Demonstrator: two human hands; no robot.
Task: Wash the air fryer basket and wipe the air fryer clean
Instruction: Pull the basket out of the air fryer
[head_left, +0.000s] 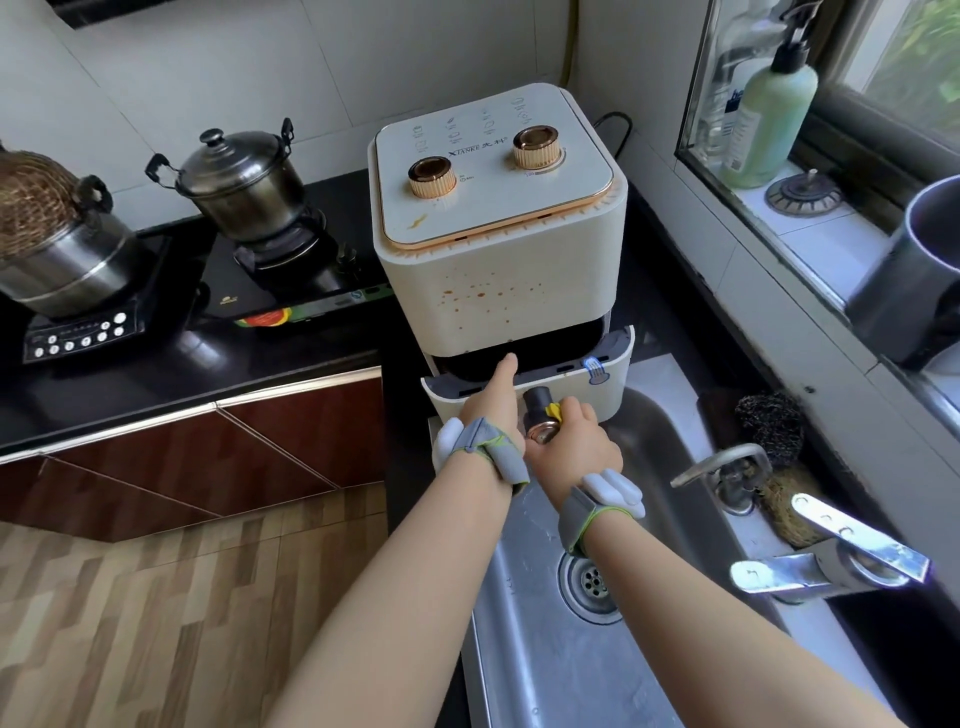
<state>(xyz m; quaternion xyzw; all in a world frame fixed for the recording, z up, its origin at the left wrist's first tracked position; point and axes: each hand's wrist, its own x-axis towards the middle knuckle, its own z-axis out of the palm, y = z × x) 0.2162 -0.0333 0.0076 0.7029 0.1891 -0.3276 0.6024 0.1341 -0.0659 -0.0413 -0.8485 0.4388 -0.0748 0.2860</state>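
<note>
1. The right hand (571, 441) has its fingers (576, 410) curled round the dark handle (537, 415) of the air fryer basket (530, 382); a bit of yellow shows between those fingers and the handle, and what it is cannot be told.
2. The left hand (493, 410) sits just left of the handle, with one finger stretched straight forward so that its tip reaches the dark gap between basket and body. The other left fingers are hidden behind the hand, so whether they are curled cannot be told.
3. The basket is pulled partly out of the air fryer (498, 223), its white front panel standing forward of the body, just beyond both sets of fingers.
4. The air fryer stands on the dark counter (291, 358), directly above and beyond the fingers; brown spatter marks dot its white front, and two copper-coloured knobs (432, 177) sit on its top panel.
5. Below and nearer than the right fingers lies the steel sink (545, 649), with a tap (831, 566) to their right.
6. Far left of the fingers, two lidded steel pots (244, 182) stand on a stove.
7. To the upper right of the fingers, a green pump bottle (769, 119) stands on the window sill.
8. Both wrists wear grey straps.
</note>
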